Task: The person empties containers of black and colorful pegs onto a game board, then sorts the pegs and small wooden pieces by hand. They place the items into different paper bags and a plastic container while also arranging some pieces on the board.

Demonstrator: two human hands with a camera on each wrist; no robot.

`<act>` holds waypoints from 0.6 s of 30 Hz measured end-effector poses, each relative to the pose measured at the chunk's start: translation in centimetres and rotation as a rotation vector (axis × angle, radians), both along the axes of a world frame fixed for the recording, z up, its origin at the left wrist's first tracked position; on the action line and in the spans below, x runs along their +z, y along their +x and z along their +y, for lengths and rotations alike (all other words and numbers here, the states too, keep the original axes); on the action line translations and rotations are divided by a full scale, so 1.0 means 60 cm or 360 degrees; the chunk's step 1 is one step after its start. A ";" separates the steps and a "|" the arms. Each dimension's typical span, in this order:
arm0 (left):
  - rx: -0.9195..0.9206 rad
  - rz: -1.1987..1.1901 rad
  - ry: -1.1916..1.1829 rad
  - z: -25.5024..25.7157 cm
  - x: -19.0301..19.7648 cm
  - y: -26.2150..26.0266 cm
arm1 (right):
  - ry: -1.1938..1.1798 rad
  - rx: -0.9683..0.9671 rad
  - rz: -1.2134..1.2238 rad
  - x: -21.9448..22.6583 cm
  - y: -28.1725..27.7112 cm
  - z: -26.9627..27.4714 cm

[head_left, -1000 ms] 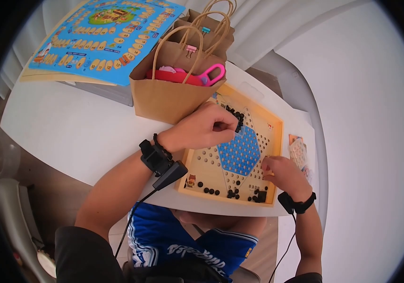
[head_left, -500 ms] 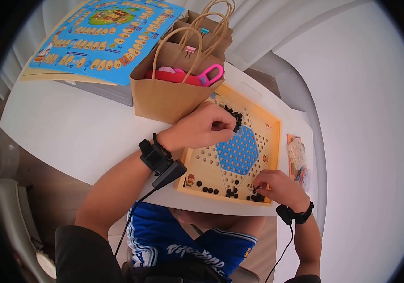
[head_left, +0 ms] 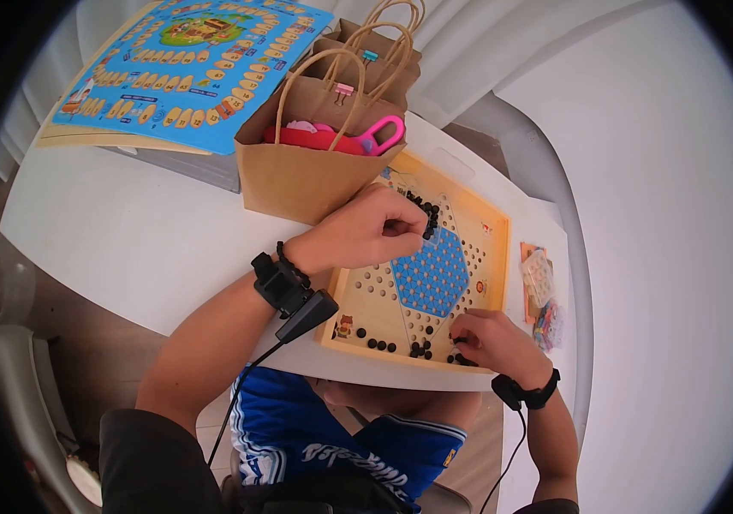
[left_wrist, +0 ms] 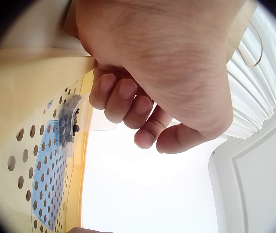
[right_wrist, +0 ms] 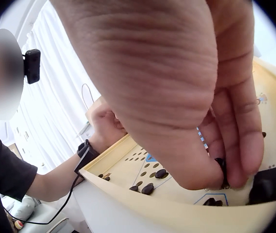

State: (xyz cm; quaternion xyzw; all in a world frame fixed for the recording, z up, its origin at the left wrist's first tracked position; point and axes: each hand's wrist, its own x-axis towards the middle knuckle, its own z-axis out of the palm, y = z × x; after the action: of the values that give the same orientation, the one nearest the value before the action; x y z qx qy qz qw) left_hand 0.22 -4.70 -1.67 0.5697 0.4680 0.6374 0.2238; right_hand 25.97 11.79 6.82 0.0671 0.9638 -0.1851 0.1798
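Note:
My right hand [head_left: 501, 344] is over the near right corner of a wooden Chinese checkers board [head_left: 371, 300], pinching a small black game piece [right_wrist: 223, 170] between thumb and fingers. Loose black pieces [head_left: 381, 346] lie along the board's near side, and a dark flat object [right_wrist: 272, 185] sits in the corner close to that hand. At the far left side of the board, my left hand [head_left: 375, 227] hangs with loosely curled fingers and nothing visible in them. Beyond it in the left wrist view, a clear plastic box [left_wrist: 69, 124] of black pieces rests on the board.
Brown paper bags [head_left: 298, 176] with rope handles stand right behind the left wrist. A blue board game sheet [head_left: 187, 77] lies at the back left. To the right of the board are small clear packs [head_left: 539, 278]. The board has a raised rim [head_left: 503, 257].
My right hand has moved from the board's right side to its near right corner, toward me and slightly left, and now pinches a black piece. The left hand has stayed in place.

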 end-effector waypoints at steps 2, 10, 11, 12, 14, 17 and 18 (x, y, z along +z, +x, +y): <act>-0.0001 -0.0003 0.0002 -0.001 0.001 0.000 | 0.0010 0.0019 -0.0052 0.001 -0.010 0.000; -0.0018 0.0005 0.0011 0.000 0.000 -0.002 | -0.0062 -0.0014 0.0040 0.015 -0.075 0.025; -0.0019 0.0004 0.0010 -0.001 0.000 -0.002 | -0.0119 -0.0136 0.0103 0.021 -0.091 0.031; -0.0002 0.0022 0.0014 -0.001 0.000 -0.002 | -0.0120 -0.0139 0.0102 0.022 -0.109 0.037; 0.0014 0.0041 0.0022 0.002 0.001 0.000 | -0.0304 -0.0370 0.0522 0.022 -0.143 0.043; -0.0010 -0.0010 0.0003 0.000 0.000 -0.001 | -0.0393 -0.0336 0.0820 0.002 -0.175 0.040; -0.0016 -0.0031 0.0013 0.000 0.000 0.000 | -0.0396 -0.0331 0.0820 0.003 -0.174 0.040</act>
State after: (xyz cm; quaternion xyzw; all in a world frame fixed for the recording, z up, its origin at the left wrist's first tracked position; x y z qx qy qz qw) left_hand 0.23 -4.72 -1.65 0.5668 0.4604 0.6437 0.2291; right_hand 15.53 14.17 6.99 0.0937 0.9356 -0.3301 -0.0837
